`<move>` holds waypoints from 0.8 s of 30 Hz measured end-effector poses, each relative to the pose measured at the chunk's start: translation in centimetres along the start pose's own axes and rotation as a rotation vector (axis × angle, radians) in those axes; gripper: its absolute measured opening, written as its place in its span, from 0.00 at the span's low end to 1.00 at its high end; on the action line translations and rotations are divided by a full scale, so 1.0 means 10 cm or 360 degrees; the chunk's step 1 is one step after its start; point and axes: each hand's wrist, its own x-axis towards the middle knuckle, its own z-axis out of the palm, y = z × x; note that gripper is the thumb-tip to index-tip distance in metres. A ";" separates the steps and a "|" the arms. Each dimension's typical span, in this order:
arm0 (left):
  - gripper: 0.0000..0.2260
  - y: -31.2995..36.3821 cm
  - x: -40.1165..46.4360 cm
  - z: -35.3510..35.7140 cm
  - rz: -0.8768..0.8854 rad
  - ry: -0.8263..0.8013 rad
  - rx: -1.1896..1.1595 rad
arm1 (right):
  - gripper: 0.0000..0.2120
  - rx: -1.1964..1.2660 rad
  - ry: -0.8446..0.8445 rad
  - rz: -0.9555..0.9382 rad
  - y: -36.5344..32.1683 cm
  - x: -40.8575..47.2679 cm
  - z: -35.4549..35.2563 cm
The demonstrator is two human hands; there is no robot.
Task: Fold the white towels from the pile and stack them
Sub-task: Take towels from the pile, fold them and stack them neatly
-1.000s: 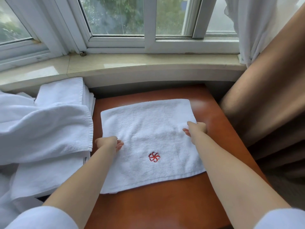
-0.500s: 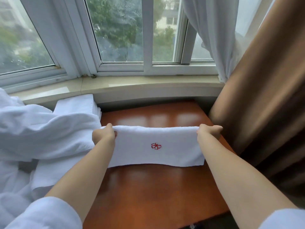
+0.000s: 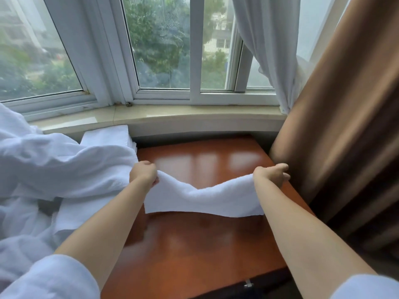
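Observation:
A small white towel (image 3: 205, 198) hangs above the brown table (image 3: 194, 255), sagging in the middle, its lower edge close over the wood. My left hand (image 3: 143, 173) grips its left end and my right hand (image 3: 271, 175) grips its right end. The red emblem is out of sight. A pile of loose white towels (image 3: 54, 169) fills the left side. Behind it, by the sill, sits a stack of folded white towels (image 3: 108, 137).
A brown curtain (image 3: 345, 147) hangs close on the right, touching the table's edge near my right hand. A sheer white curtain (image 3: 259, 50) hangs behind it. The stone window sill (image 3: 172, 116) and window run along the back.
The towel lay flat on the table; both hands took its side edges and lifted it. It was held taut with the emblem showing; now it sags and the emblem is hidden.

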 end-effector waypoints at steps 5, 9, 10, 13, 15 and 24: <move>0.06 0.13 -0.13 0.04 -0.0056 -0.0310 0.0264 | 0.16 -0.0319 -0.0158 -0.0590 -0.23 -0.25 0.16; 0.12 0.28 -0.29 0.02 -0.0251 -0.0897 0.1244 | 0.12 -0.0687 -0.0128 -0.0716 -0.42 -0.32 0.24; 0.12 0.32 -0.32 0.03 -0.0300 -0.1086 0.1424 | 0.12 -0.0713 -0.0087 -0.0697 -0.49 -0.31 0.26; 0.14 0.42 -0.36 0.00 -0.0457 -0.1629 0.1382 | 0.11 -0.0653 -0.0003 -0.0625 -0.74 -0.29 0.32; 0.17 0.42 -0.30 -0.04 -0.0565 -0.1829 0.1133 | 0.11 -0.0494 0.0010 -0.0624 -0.95 -0.31 0.40; 0.10 -0.14 0.12 -0.07 -0.0777 -0.1518 0.1253 | 0.27 -0.0084 -0.0999 -0.1025 -1.19 -0.51 1.18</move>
